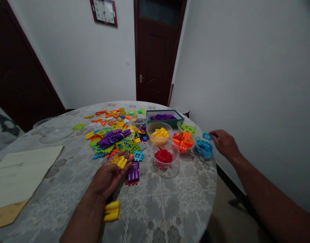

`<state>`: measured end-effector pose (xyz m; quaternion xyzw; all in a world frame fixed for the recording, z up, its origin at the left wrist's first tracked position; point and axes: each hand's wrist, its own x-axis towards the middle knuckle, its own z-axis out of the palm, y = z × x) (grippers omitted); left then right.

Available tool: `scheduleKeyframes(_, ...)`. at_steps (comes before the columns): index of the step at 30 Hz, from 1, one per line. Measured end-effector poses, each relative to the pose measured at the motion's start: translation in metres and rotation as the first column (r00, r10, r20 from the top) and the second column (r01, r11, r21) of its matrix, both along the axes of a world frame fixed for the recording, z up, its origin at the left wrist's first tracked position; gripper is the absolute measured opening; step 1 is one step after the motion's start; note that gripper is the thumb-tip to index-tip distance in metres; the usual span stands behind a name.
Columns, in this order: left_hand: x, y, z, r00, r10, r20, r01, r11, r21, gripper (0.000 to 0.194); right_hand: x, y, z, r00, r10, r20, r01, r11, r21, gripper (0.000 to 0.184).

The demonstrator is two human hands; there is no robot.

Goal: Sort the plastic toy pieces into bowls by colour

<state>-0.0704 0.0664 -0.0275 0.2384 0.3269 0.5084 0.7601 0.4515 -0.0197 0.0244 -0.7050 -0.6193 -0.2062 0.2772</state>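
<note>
My left hand, palm up with curled fingers, holds yellow building pieces, with a bit of orange at the fingertips. A purple piece and a blue square piece lie just right of it. Behind it spreads a mixed pile of plastic pieces, purple ones on top. At the right table edge my right hand pinches a blue lattice piece between thumb and fingers. That piece is over the rim of a clear bowl of blue pieces. Beside my left forearm lies a yellow piece.
Clear bowls hold red pieces, orange pieces, yellow pieces and green pieces. A green-rimmed box with purple pieces stands behind them. Paper sheets and a clear lid lie at left.
</note>
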Motion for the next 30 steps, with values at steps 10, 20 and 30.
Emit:
scheduleKeyframes(10,-0.002,0.002,-0.004,0.999,-0.045,-0.012,0.045,0.999,-0.007,0.077,0.006,0.031,-0.012,1.000,-0.008,-0.004,0.008,1.000,-0.014,0.027)
scheduleKeyframes(20,0.000,-0.009,0.011,0.997,-0.076,0.011,0.076,0.997,-0.014,0.062,-0.100,-0.002,0.005,0.988,0.095,-0.122,-0.074,0.983,0.166,0.026)
scheduleKeyframes(30,-0.003,-0.020,0.014,0.966,-0.253,0.056,0.249,0.966,0.075,0.045,-0.297,-0.005,-0.004,0.654,0.669,-0.352,-0.723,0.690,-0.033,0.042)
